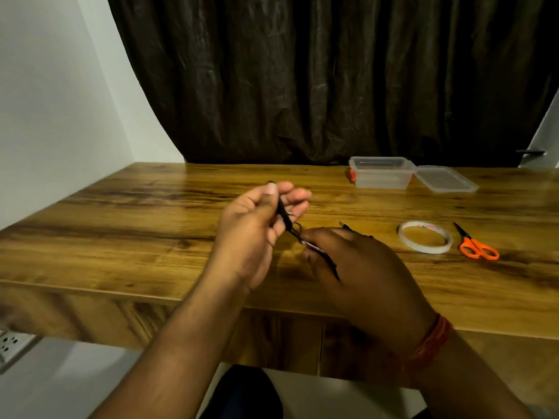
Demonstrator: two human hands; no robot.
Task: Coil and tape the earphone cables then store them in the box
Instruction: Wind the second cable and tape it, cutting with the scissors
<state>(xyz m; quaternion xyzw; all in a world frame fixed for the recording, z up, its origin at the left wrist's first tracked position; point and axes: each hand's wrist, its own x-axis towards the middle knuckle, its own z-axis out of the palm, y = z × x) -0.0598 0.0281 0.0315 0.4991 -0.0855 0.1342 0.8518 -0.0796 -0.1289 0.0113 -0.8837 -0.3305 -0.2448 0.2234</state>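
Observation:
A black earphone cable (284, 214) is bunched in a narrow coil above the middle of the wooden table (127, 219). My left hand (254, 228) holds the coil's upper part between thumb and fingers. My right hand (354, 267) pinches the coil's lower end, where a small pale strip of tape (311, 245) shows; the black plug (344, 225) sticks out behind its fingers. The clear plastic box (381, 173) stands open at the back right, apart from both hands.
The box's clear lid (446, 178) lies flat to its right. A roll of clear tape (425, 236) and orange-handled scissors (475, 244) lie on the table right of my right hand. A dark curtain hangs behind the table. A wall socket (12, 343) sits low at left.

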